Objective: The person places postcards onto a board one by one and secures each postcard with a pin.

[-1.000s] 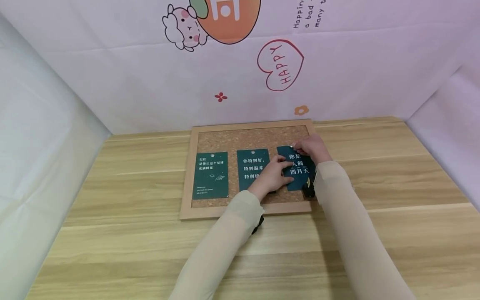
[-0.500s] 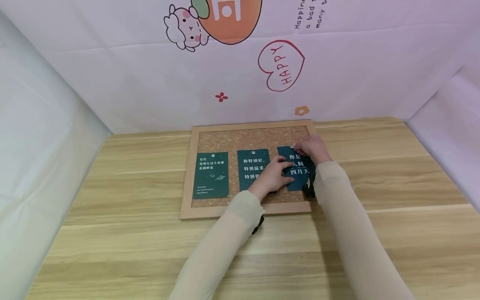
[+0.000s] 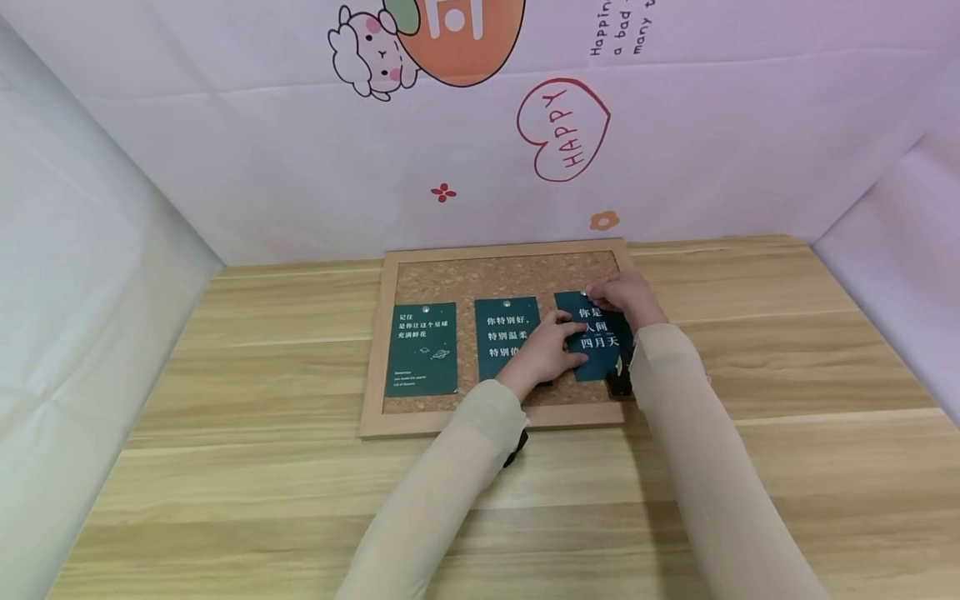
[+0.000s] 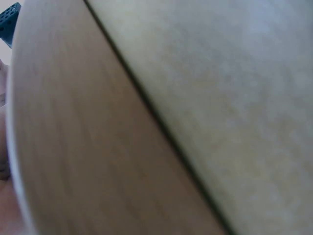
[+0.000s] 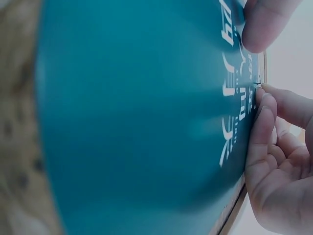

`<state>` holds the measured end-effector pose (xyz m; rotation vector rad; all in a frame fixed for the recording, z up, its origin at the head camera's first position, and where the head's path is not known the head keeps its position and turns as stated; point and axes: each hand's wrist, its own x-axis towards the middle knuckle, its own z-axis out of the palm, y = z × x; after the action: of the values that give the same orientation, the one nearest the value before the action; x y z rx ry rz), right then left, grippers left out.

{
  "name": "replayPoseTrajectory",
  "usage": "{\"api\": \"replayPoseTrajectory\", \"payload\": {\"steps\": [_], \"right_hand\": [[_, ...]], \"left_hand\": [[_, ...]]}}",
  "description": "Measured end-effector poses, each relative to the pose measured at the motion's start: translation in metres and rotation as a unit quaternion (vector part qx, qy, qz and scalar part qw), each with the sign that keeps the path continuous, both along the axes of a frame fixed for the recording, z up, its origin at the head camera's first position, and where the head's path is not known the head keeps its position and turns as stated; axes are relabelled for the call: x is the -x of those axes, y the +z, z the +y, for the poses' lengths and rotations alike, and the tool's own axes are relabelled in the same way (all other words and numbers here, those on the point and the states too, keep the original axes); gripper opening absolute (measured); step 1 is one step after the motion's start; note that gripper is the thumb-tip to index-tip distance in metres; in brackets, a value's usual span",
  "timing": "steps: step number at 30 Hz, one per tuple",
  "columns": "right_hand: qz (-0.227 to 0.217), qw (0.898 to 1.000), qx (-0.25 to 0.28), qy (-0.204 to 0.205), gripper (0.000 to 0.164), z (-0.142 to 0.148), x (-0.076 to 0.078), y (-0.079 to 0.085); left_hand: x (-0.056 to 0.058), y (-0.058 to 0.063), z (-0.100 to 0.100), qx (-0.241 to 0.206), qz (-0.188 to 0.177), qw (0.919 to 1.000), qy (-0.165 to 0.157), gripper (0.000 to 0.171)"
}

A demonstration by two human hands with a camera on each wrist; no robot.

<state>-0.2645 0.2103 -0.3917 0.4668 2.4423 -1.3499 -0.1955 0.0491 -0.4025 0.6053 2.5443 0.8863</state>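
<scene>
Three dark green cards with white writing lie side by side on a wood-framed cork board (image 3: 495, 273). The left card (image 3: 422, 367) and the middle card (image 3: 495, 310) each bear a silvery thumbtack near the top. On the right card (image 3: 592, 360), my left hand (image 3: 546, 348) rests with its fingers spread, pressing it from the left. My right hand (image 3: 627, 297) pinches a small thumbtack (image 3: 584, 292) at that card's top edge. From the right wrist view, my right hand (image 5: 281, 161) has thumb and fingertip together at the tack, partly hidden; a left fingertip (image 5: 259, 29) touches the card.
The board lies on a wood-grain table (image 3: 285, 500) near its back edge. Behind rises a white printed cloth wall (image 3: 300, 183), with more white cloth at both sides. A black wrist strap piece (image 3: 619, 379) hangs by the right cuff over the board's corner.
</scene>
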Motion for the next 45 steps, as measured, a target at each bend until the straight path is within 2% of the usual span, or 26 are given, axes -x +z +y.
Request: {"api": "replayPoseTrajectory", "payload": {"steps": [22, 45], "right_hand": [[0.028, 0.999, -0.022, 0.013, 0.036, 0.0009, -0.005, -0.0013], [0.009, 0.999, -0.031, 0.008, 0.041, -0.0009, -0.0031, 0.0009]], "left_hand": [[-0.0001, -0.002, 0.0006, -0.005, -0.01, 0.9999, 0.001, 0.052], [0.0008, -0.0017, -0.0001, -0.013, -0.01, 0.9999, 0.002, 0.052]]}}
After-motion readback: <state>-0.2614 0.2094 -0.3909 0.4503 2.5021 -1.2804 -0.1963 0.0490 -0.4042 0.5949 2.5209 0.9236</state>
